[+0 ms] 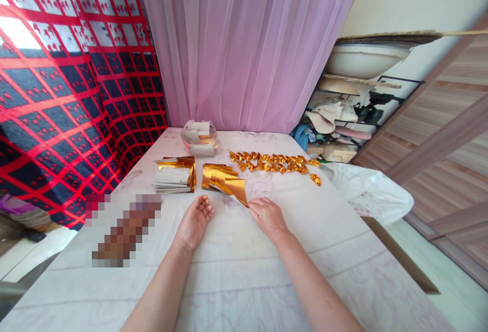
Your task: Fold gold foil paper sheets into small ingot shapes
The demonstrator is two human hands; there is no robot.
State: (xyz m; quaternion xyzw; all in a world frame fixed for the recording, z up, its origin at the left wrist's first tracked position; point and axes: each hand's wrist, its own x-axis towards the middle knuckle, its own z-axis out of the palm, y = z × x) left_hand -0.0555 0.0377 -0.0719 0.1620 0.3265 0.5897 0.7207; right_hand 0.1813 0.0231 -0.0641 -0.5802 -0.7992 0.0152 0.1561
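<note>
Head view, right hand [268, 216] palm down, fingertips pinching the near corner of a gold foil sheet [233, 188] (top of a fanned stack), left hand [194, 222] open and empty on the white tablecloth [236, 271], folded gold pieces [272, 162] lined up behind, silver-white stack [172, 178] to the left.

I can read no words, labels, brands or numbers anywhere before me. The gold foil sheets [224, 179] near the middle of the bed carry no print that I can make out, and neither does the white paper stack [171, 178] just to their left. The red and dark cloth [57, 93] hanging past the bed's left edge shows only a repeated small red figure in white and dark squares, too small for me to tell as any sign.
</note>
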